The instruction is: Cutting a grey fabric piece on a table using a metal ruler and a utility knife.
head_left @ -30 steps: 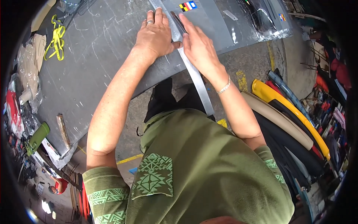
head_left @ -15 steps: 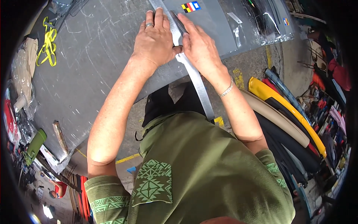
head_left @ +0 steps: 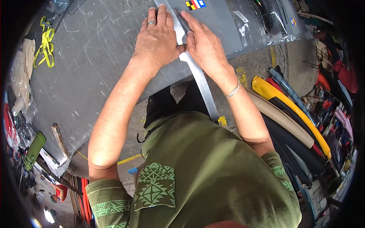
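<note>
A long silvery metal ruler runs from the far edge of the view between my hands and past the near table edge. My left hand lies flat with outstretched fingers, pressing on the ruler's left side and on the grey tabletop. Against the ruler's right side, my right hand grips a dark narrow tool, index finger stretched along it. Its kind and lower end are hidden by my fingers. Under the right hand is a sheet of grey material bearing a small coloured flag sticker.
A yellow measuring tape lies tangled at the table's far left. Clear plastic covers the right end. Rolls of material, including a yellow roll, stand on the right. A green roll and a stick are at lower left.
The view has shifted slightly. Both hands, the ruler and the dark tool stay in nearly the same places relative to each other.
</note>
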The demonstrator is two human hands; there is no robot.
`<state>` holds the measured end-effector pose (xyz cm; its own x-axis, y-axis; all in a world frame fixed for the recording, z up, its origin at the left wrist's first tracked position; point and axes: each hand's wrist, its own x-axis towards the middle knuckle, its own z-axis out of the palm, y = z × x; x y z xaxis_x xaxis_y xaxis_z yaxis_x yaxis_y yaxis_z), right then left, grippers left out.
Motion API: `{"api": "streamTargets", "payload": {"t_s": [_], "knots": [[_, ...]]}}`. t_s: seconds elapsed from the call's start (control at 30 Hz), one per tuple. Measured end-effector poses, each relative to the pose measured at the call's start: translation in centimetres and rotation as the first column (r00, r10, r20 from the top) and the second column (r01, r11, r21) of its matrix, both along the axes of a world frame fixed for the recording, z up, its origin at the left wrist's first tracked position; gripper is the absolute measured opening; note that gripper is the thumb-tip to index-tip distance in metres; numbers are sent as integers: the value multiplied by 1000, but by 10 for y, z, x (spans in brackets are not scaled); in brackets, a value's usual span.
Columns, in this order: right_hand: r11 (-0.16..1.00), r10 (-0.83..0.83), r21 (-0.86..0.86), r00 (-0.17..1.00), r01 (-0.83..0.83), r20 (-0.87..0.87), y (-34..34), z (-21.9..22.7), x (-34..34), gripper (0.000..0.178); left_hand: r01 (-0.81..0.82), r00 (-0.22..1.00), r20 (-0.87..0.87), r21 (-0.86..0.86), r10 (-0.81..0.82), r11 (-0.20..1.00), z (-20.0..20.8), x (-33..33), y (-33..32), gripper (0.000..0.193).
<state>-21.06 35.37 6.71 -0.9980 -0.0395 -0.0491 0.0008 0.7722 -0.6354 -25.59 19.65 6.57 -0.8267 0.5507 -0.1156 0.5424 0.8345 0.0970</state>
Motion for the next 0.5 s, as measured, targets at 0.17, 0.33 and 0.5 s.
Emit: {"api": "streamTargets", "payload": {"t_s": [0.17,0.33,0.5], "knots": [[1000,13,23,1000,-12,-22,0,-1,-1,57,-42,998,44,43,41,998,11,-1,5,104],[999,1,34,999,-3,47,0,7,-1,56,45,965,260,-238,19,970,51,-9,17,95],[997,40,64,999,-38,-20,1,20,-14,46,59,972,233,-218,-7,974,42,-8,11,94]]}}
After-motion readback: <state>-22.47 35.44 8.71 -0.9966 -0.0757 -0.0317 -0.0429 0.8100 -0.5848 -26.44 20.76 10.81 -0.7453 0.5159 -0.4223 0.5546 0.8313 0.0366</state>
